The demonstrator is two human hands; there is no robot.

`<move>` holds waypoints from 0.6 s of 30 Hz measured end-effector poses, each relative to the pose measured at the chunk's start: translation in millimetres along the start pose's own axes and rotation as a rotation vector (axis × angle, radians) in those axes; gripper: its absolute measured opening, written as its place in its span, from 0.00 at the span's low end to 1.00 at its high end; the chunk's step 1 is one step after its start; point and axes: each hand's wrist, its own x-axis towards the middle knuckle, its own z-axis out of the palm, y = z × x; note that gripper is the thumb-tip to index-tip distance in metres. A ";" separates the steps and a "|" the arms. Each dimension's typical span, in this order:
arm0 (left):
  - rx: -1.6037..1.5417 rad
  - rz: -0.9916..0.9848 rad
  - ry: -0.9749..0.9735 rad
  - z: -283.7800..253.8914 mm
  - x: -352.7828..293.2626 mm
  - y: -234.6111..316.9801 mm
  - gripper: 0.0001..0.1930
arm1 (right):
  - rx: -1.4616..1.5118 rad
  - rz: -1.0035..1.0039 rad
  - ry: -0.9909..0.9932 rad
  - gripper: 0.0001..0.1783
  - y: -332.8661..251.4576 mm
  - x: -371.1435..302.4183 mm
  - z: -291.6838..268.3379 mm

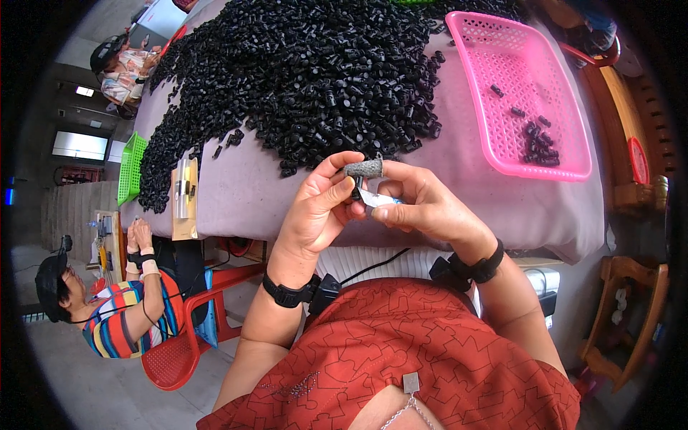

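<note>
My left hand (pixel 320 208) is closed, thumb and fingers pinching a small black cylindrical piece (pixel 356 190), mostly hidden by the fingertips. Against it, my right hand (pixel 419 197) grips a small flat, pointed, whitish tool with a bit of blue (pixel 373 198), its kind unclear. A grey textured finger sleeve (pixel 364 169) appears to cover my right index finger and reaches across above the black piece. Both hands meet over the near edge of the table, just in front of a large heap of black cylindrical pieces (pixel 322 79).
A pink basket (pixel 494 161) on the right holds several black pieces. The cloth-covered table (pixel 251 193) carries a green basket (pixel 130 168) and a tan board with a clear packet (pixel 185 201) at left. One person (pixel 136 308) sits near a red chair (pixel 172 362); another (pixel 125 75) is farther back.
</note>
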 end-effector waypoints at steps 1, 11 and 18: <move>0.000 -0.001 -0.001 -0.5 0.4 -0.3 0.18 | 0.000 0.000 0.001 0.24 0.6 0.2 -0.5; 0.031 0.011 -0.032 -5.6 1.0 -5.1 0.17 | 0.053 0.043 0.051 0.16 4.2 3.9 -3.0; 0.006 0.018 0.017 -6.7 3.1 -3.2 0.16 | 0.008 0.007 0.013 0.20 4.1 2.5 -1.5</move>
